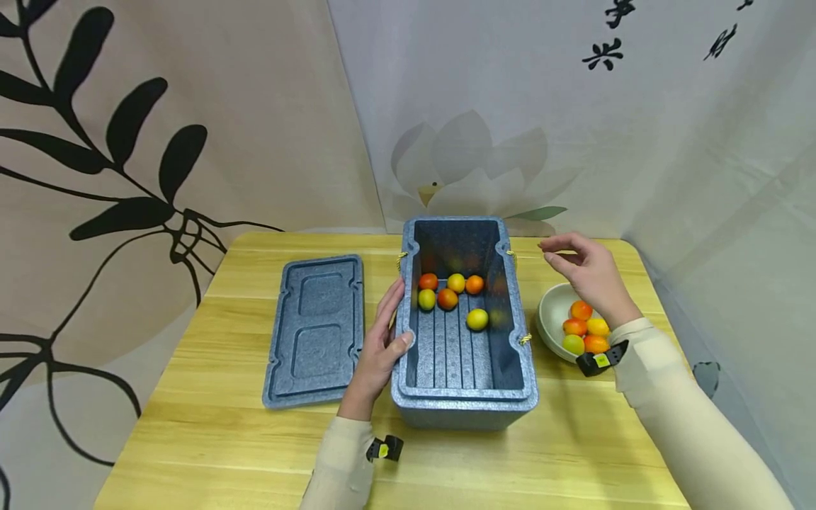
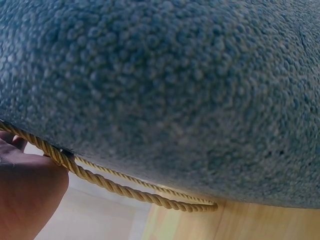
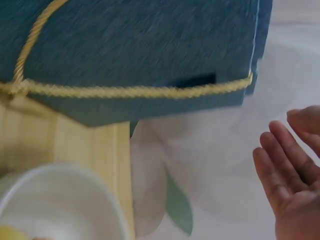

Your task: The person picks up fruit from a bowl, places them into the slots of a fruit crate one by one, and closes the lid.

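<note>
A grey-blue foam box [image 1: 465,401] with no lid on stands on the table, several small round orange, red-orange and yellow fruits [image 1: 477,319] on its ribbed floor. My left hand [image 1: 380,347] rests against the box's left side, fingers lying along the wall and thumb at the rim. In the left wrist view, part of that hand shows beside a twisted gold rope [image 2: 125,191]. My right hand [image 1: 589,273] hovers past the box's right side, above the far part of a pale bowl [image 1: 547,312]; the right wrist view shows its fingers apart from the thumb, holding nothing.
The matching foam lid [image 1: 319,329] lies flat on the wooden table [image 1: 210,404], left of the box. Inside the bowl are several orange and yellow fruits [image 1: 596,344]. Printed cloth [image 1: 274,106] hangs behind the table.
</note>
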Demonstrator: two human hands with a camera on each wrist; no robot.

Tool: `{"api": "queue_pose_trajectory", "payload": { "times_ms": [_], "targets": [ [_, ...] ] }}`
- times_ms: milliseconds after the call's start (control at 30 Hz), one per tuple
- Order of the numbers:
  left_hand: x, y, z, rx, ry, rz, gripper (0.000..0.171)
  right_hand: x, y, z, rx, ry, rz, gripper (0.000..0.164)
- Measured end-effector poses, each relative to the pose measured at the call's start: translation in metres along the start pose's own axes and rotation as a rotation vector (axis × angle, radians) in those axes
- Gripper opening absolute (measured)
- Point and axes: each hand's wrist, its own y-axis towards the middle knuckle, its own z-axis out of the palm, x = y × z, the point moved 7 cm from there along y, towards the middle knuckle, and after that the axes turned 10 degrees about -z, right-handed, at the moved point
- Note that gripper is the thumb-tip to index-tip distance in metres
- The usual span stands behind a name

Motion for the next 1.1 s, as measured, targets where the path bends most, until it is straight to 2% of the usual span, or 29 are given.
{"api": "queue_pose_trajectory", "payload": {
  "times_ms": [200,567,833,1100],
  "targets": [
    [0.0,0.0,-0.001,-0.013,0.016,-0.002,0.072,-0.025,-0.021,-0.013,0.011,-0.059,0.093,0.031],
    [0.003,0.0,-0.001,-0.012,0.017,-0.014,0.072,-0.046,-0.045,-0.019,0.024,-0.084,0.108,0.03],
    [0.002,0.002,-0.002,-0.006,0.022,-0.013,0.071,-0.057,-0.063,-0.014,0.006,-0.018,0.141,0.032],
    [0.0,0.001,0.0,-0.001,-0.001,-0.01,0.073,-0.073,-0.078,-0.017,-0.007,-0.02,0.17,0.035]
  ]
}}
